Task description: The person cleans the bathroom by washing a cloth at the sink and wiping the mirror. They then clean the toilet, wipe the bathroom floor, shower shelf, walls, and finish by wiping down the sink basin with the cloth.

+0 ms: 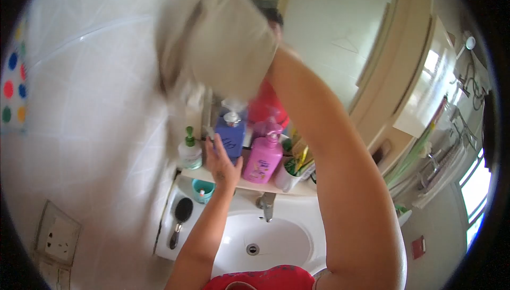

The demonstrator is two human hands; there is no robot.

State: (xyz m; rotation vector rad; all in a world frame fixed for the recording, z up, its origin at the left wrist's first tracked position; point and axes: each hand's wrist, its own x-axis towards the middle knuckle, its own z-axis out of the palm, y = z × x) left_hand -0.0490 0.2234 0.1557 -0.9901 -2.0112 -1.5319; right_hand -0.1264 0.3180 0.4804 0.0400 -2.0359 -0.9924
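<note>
My left hand (pixel 224 169) grips the lower part of a blue pump bottle (pixel 230 137) on the ledge behind the sink, its fingers on the left side and thumb on the right. Raised high in front of the mirror, my right hand (pixel 278 60) is mostly hidden by the beige cloth (pixel 228 43) it holds, which is blurred by motion. A pink pump bottle (pixel 263 158) stands right of the blue one. On its left is a white bottle with a green pump (pixel 190 152).
Below lies a white sink (pixel 297 237) with a metal faucet (pixel 267 205). A black hairbrush (pixel 181 214) and a teal cup (pixel 202 190) sit on its left rim. A white cup (pixel 287 179) holding tubes stands on the ledge. The mirror (pixel 329 29) is behind.
</note>
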